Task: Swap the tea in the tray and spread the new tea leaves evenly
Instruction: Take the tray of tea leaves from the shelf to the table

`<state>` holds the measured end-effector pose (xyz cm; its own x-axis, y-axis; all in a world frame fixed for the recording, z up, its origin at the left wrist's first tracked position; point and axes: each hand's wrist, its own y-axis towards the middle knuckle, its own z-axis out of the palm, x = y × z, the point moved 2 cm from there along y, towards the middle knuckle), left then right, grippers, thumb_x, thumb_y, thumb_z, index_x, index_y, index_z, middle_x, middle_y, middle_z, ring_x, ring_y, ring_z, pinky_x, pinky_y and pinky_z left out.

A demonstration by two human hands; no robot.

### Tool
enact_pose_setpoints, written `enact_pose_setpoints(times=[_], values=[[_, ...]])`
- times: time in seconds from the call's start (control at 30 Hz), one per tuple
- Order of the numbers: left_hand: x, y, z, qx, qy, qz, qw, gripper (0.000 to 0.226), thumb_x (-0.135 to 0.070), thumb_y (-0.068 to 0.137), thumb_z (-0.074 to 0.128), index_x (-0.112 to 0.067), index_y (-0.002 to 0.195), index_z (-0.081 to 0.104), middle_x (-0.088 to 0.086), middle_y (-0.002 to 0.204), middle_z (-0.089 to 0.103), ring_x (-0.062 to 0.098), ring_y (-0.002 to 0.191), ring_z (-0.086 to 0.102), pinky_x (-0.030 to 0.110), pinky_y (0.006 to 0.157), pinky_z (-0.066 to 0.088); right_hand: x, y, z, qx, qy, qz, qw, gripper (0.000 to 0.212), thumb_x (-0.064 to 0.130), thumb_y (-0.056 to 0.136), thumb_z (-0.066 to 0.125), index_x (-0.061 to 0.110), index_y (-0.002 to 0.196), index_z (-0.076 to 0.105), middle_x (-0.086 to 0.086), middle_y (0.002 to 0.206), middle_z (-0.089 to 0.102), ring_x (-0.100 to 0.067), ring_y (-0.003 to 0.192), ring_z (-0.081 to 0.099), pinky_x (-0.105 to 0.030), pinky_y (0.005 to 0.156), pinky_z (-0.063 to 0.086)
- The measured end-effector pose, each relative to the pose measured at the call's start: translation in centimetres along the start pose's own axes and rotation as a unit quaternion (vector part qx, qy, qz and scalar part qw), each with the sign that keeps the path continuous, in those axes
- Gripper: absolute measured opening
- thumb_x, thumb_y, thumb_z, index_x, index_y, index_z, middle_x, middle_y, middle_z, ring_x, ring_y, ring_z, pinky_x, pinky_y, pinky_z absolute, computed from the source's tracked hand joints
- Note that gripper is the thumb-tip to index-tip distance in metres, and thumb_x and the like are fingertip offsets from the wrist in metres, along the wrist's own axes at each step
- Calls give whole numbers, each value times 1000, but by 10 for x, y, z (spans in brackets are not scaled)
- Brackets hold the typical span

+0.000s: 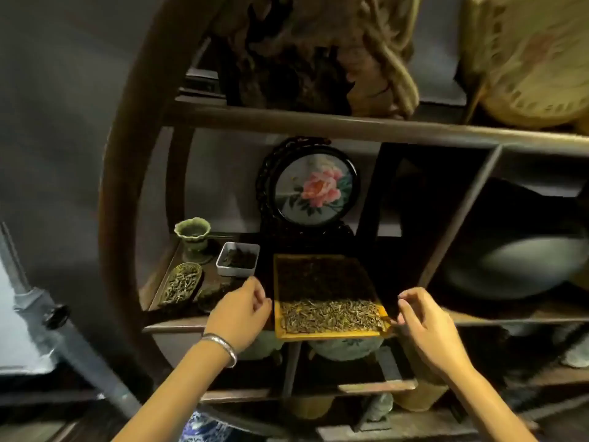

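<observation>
A yellow rectangular tray [331,335] lies on the middle shelf, its near end jutting over the shelf's front edge. Dark tea leaves [322,275] cover its far part and pale green-yellow leaves [331,315] its near strip. My left hand [240,312], with a silver bracelet on the wrist, is at the tray's left edge, fingers loosely curled and holding nothing. My right hand [420,320] is at the near right corner, fingers apart, fingertips about touching the rim.
Left of the tray on the same shelf are a white rectangular dish of dark tea [237,259], a leaf-shaped dish of pale leaves [183,282] and a green cup [192,232]. A round framed peony picture [314,189] stands behind. Jars sit on the shelf below.
</observation>
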<state>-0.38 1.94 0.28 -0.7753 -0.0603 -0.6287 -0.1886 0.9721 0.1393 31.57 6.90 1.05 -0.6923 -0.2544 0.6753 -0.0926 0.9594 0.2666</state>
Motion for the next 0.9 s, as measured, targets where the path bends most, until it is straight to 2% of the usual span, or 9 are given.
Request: enact_pose_setpoints(times=[0.07,0.13,0.23,0.3,0.43,0.5,0.6,0.73,0.9], values=[[8,-4,17,-28,-2,-58,998,21,-36,89,55,-26,72,46,-5,55,57,11,54,56,32,52,43,-19,8,7,33,-31,10,999,16,33,95,48,28,110,51,2,78,67,-13,73,66,-46,69,57],[14,-16,34,-30,1,-122,992,27,-39,89,53,-24,68,46,-2,51,57,12,51,56,33,53,44,-37,10,18,77,-96,5,992,19,40,96,43,33,114,45,5,78,67,-12,70,66,-42,64,57],[16,-22,53,-34,-8,-165,986,27,-43,91,47,-24,71,46,-1,55,64,15,55,61,35,58,50,-55,12,34,85,-146,3,986,23,47,96,34,36,115,42,9,80,66,-16,75,68,-37,64,56],[13,-22,62,-22,-35,-187,981,25,-42,93,43,-24,76,48,-2,59,68,15,59,65,38,65,53,-63,12,42,101,-110,24,988,28,47,96,28,34,113,47,10,78,65,-13,73,67,-37,66,56],[8,-20,77,-21,-111,-209,971,28,-38,96,39,-27,77,56,-5,53,69,4,51,66,32,64,54,-66,11,57,120,44,62,990,29,34,100,30,29,118,52,1,63,68,-8,56,67,-27,53,56],[4,-17,83,-6,-135,-220,966,28,-39,97,38,-29,81,59,-9,55,70,5,52,67,28,61,52,-64,11,61,116,135,110,978,29,30,101,32,22,120,53,-5,63,69,-13,56,68,-22,48,54],[4,-14,88,-3,-183,-249,951,25,-36,98,38,-28,85,58,-4,55,71,11,53,69,28,61,54,-59,9,64,105,229,171,952,24,27,101,34,22,116,52,-10,66,70,-21,53,68,-24,45,54],[11,-14,88,-6,-223,-250,942,28,-35,98,38,-22,91,61,6,57,71,21,56,70,44,68,58,-53,9,66,105,258,182,943,20,25,102,34,28,107,53,-7,67,71,-24,52,67,-29,46,55],[15,-22,85,-3,-233,-231,945,29,-30,99,38,-18,88,63,5,59,71,24,55,70,45,68,58,-54,7,64,103,250,180,946,21,22,101,38,24,99,59,-11,71,70,-25,51,65,-38,49,56]])
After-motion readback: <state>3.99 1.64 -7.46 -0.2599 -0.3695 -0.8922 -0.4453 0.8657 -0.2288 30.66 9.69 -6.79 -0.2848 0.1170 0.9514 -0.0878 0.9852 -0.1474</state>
